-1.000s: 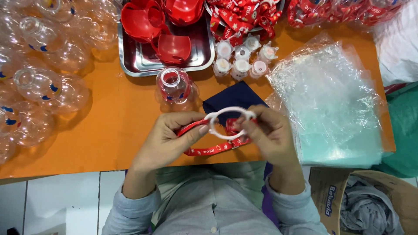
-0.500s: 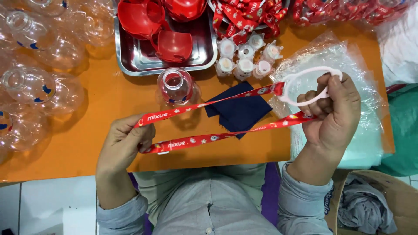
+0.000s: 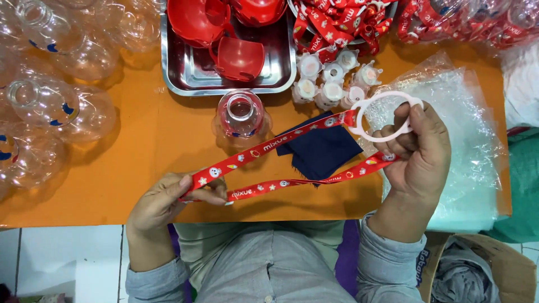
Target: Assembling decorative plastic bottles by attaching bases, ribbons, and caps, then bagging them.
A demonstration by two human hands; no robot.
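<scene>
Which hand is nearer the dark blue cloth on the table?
Right. The right hand sits just beside the dark blue cloth, holding the white ring; the left hand pinches the red strap's far end.

A red strap (image 3: 292,163) is showing white lettering and small white and yellow figures; the ring (image 3: 387,115) at its end is showing pale white; a dark navy cloth (image 3: 320,151) is lying on an orange bench (image 3: 140,157); red caps (image 3: 238,56) are filling a silver tray (image 3: 168,67); clear bottles (image 3: 50,101) are carrying blue marks.
</scene>
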